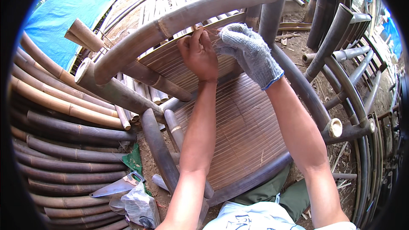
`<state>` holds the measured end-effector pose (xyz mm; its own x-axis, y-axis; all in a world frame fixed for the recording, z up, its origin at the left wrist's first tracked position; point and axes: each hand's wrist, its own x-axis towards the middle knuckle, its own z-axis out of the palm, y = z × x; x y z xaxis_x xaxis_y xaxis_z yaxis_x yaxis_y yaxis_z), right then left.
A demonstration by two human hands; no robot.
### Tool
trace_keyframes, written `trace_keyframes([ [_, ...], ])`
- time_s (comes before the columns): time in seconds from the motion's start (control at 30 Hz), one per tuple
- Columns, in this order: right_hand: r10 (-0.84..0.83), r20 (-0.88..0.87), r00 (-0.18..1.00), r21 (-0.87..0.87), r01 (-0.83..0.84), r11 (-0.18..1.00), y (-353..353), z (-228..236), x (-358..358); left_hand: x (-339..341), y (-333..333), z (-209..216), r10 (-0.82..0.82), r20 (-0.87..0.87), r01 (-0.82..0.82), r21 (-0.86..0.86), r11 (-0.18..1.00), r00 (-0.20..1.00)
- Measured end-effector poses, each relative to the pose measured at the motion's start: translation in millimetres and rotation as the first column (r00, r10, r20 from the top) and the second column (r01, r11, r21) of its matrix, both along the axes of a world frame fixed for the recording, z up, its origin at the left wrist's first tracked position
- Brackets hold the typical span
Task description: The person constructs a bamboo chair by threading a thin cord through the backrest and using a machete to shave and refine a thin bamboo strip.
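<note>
A bamboo chair [187, 15] lies tilted in front of me, its curved dark top rail running across the upper middle and its slatted seat [238, 132] below. My left hand [198, 53], bare, presses its fingers against the top edge of the slatted backrest [170, 61], pinching what looks like a thin strip there. My right hand [249, 51] wears a grey knit glove and rests on the same edge, just right of the left hand, fingers curled on the slats.
Stacked bamboo poles [64, 145] fill the left side. A hand saw [117, 186] and a crumpled plastic bag [138, 206] lie on the dirt at lower left. More curved bamboo frames [345, 55] stand at right. A blue tarp [72, 12] is at upper left.
</note>
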<state>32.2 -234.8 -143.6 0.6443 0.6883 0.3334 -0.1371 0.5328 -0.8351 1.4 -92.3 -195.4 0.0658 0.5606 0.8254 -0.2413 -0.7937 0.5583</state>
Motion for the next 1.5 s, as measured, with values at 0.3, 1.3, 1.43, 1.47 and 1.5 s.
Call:
trace_keyframes([
  [0.3, -0.235, 0.619, 0.749, -0.222, 0.454, 0.863, 1.9, 12.4, 7.2, -29.6, -4.1, 31.0, 0.186, -0.354, -0.114, 0.215, 0.97, 0.916],
  [1.3, -0.517, -0.012, 0.856, 0.06, 0.517, 0.854, -120.0, 19.1, -44.5, -61.0, -4.9, 10.2, -0.508, -0.281, 0.399, -0.366, 0.841, 0.814],
  [1.43, -0.472, -0.326, 0.819, 0.285, 0.561, 0.777, -163.3, 26.6, -51.7, -60.9, -18.2, 30.2, -0.564, -0.333, 0.442, -0.376, 0.814, 0.755],
  [1.47, -0.609, -0.187, 0.771, 0.161, 0.636, 0.755, -173.7, 26.6, -55.9, -59.1, -24.4, 34.5, -0.552, -0.349, 0.435, -0.362, 0.825, 0.757],
  [1.5, -0.701, -0.032, 0.712, 0.05, 0.702, 0.711, -179.9, 26.0, -61.3, -60.4, -24.2, 36.6, -0.557, -0.35, 0.441, -0.36, 0.822, 0.753],
])
